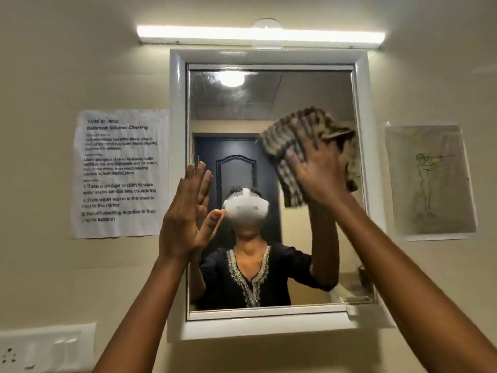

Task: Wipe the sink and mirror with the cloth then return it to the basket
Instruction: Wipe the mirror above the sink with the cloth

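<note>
A white-framed mirror (258,103) hangs on the beige wall straight ahead. My right hand (316,170) presses a checked brown-and-cream cloth (289,135) flat against the glass at the mirror's right side, fingers spread over it. My left hand (185,214) is raised near the mirror's left edge, palm open, fingers together and upright, holding nothing. Whether it touches the glass I cannot tell. The sink and the basket are out of view.
A lit tube light (261,36) runs above the mirror. A printed task sheet (118,173) is taped to the wall on the left, a sketch on paper (430,181) on the right. A white switch and socket plate (45,348) sits at the lower left.
</note>
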Action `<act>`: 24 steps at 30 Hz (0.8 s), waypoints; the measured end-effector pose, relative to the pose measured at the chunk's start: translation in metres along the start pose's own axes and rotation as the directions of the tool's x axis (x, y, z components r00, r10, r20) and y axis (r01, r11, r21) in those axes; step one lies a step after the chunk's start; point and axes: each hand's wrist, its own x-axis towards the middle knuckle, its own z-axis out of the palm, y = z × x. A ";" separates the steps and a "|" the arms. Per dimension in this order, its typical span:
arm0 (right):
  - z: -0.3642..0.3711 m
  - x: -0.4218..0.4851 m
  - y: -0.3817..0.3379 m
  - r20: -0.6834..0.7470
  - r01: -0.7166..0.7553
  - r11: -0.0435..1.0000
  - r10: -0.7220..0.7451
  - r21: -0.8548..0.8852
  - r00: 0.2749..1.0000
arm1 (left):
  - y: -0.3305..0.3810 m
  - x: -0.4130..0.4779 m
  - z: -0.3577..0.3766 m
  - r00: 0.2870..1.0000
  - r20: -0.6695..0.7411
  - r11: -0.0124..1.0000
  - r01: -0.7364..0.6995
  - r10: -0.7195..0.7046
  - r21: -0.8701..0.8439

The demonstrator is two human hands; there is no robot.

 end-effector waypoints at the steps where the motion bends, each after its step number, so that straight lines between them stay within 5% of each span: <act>1: -0.003 0.022 0.005 -0.056 -0.087 0.992 0.083 -0.086 0.995 | 0.000 0.000 0.000 1.000 -0.004 1.000 -0.012 0.012 0.009; 6: -0.002 0.100 -0.032 -0.130 -0.202 0.973 0.187 -0.115 0.974 | -0.002 0.000 0.003 0.998 -0.054 0.999 -0.020 0.019 -0.027; 10: 0.012 0.108 -0.088 -0.072 -0.003 0.988 -0.009 -0.155 0.997 | -0.010 -0.002 0.007 0.997 -0.068 0.998 -0.020 0.023 0.054; 14: 0.042 0.042 -0.131 0.112 0.373 0.913 -0.359 -0.166 0.927 | -0.011 -0.002 0.009 0.989 -0.142 0.999 0.045 -0.045 -0.001; 18: 0.055 -0.044 -0.120 0.174 0.413 0.911 -0.410 0.020 0.896 | -0.005 -0.008 -0.003 0.963 -0.153 0.941 0.171 -0.223 -0.292; 24: 0.023 -0.180 -0.052 0.418 0.322 0.909 -0.408 0.263 0.812 | 0.057 -0.092 -0.021 0.862 -0.130 0.833 0.420 -0.491 -0.361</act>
